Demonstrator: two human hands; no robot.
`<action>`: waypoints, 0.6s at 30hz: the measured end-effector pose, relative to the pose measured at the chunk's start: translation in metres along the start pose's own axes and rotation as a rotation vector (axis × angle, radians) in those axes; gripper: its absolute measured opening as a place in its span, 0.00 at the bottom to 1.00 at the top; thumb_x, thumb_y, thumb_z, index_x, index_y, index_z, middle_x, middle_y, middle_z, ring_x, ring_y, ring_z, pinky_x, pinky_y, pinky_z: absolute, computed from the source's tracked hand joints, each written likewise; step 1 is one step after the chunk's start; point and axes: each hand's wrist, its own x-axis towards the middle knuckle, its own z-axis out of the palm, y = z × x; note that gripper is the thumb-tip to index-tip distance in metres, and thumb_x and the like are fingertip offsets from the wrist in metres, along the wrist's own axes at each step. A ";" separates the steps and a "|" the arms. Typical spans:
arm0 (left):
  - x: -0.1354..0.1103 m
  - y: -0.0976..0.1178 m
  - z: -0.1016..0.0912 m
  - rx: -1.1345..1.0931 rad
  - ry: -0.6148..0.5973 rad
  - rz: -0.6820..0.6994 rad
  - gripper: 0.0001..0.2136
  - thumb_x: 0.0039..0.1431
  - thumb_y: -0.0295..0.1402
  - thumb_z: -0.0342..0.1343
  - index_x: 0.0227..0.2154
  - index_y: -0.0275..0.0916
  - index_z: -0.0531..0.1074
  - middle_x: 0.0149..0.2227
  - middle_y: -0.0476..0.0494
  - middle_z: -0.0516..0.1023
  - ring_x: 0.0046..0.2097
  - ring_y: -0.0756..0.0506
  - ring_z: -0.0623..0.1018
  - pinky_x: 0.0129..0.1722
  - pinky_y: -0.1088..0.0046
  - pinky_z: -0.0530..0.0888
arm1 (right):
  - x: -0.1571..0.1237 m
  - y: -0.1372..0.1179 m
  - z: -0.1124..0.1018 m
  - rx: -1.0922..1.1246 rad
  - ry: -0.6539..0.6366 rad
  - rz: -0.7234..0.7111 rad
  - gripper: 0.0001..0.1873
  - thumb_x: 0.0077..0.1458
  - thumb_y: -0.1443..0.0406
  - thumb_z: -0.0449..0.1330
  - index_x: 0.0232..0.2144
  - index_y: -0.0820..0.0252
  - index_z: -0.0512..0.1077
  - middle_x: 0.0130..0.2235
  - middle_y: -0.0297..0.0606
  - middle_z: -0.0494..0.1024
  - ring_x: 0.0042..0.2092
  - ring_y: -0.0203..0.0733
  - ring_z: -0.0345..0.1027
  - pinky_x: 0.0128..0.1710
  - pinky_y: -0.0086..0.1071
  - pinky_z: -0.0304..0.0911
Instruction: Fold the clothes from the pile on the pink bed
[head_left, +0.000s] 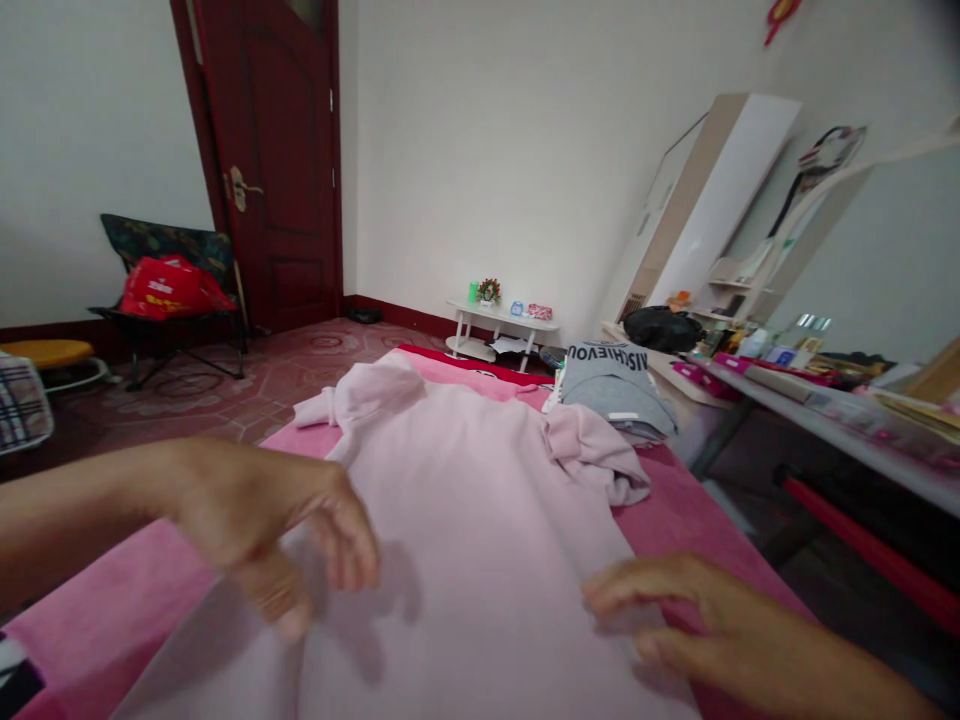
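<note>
A pale pink short-sleeved garment (465, 500), which looks like a long T-shirt or dress, lies spread on a pink bed cover (720, 520). Its sleeves stick out at the far left and far right, the right one crumpled. Over the garment's left part hovers my left hand (277, 530), fingers apart and curved down, with a shadow on the cloth below. At the garment's right edge is my right hand (697, 620), thumb and fingers apart, close to or touching the fabric. Neither hand grips anything. The near end of the garment runs out of view.
Folded clothes (615, 390) are stacked on the bed's far right, a grey printed one on top. A cluttered dressing table (840, 430) stands along the right. Beyond the bed are a small white table (502, 317), a folding chair (169, 300) with a red bag (172, 287) and a dark red door (277, 150).
</note>
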 end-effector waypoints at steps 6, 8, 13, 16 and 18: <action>0.148 0.050 0.080 0.105 0.030 0.266 0.19 0.56 0.40 0.55 0.49 0.39 0.74 0.49 0.37 0.77 0.50 0.39 0.76 0.51 0.63 0.70 | 0.131 0.049 0.008 -0.528 0.471 0.012 0.23 0.52 0.67 0.54 0.52 0.59 0.69 0.59 0.45 0.67 0.61 0.54 0.58 0.60 0.52 0.53; 0.178 0.037 0.122 0.173 0.125 0.136 0.25 0.58 0.40 0.52 0.57 0.37 0.66 0.58 0.32 0.67 0.57 0.37 0.70 0.55 0.60 0.68 | 0.142 0.088 0.013 -0.674 0.635 0.188 0.26 0.52 0.66 0.54 0.55 0.60 0.65 0.61 0.48 0.63 0.62 0.57 0.54 0.59 0.54 0.52; 0.202 0.008 0.194 0.252 0.167 0.053 0.29 0.62 0.50 0.41 0.61 0.40 0.60 0.65 0.29 0.54 0.66 0.29 0.52 0.61 0.42 0.51 | 0.133 0.166 0.014 -0.588 0.564 0.726 0.35 0.55 0.44 0.48 0.55 0.62 0.63 0.53 0.54 0.71 0.53 0.61 0.65 0.46 0.50 0.64; 0.201 0.007 0.201 0.279 0.158 0.078 0.30 0.63 0.51 0.38 0.63 0.41 0.58 0.67 0.32 0.52 0.67 0.29 0.49 0.62 0.43 0.48 | 0.130 0.183 0.002 -0.495 0.476 0.795 0.35 0.52 0.39 0.46 0.45 0.59 0.71 0.44 0.52 0.77 0.46 0.61 0.70 0.40 0.47 0.66; 0.201 0.008 0.198 0.272 0.128 0.075 0.31 0.63 0.51 0.37 0.63 0.39 0.57 0.67 0.31 0.51 0.67 0.28 0.48 0.62 0.43 0.48 | 0.126 0.195 -0.009 -0.393 0.572 0.847 0.36 0.49 0.37 0.47 0.41 0.59 0.73 0.38 0.52 0.78 0.41 0.61 0.72 0.36 0.45 0.67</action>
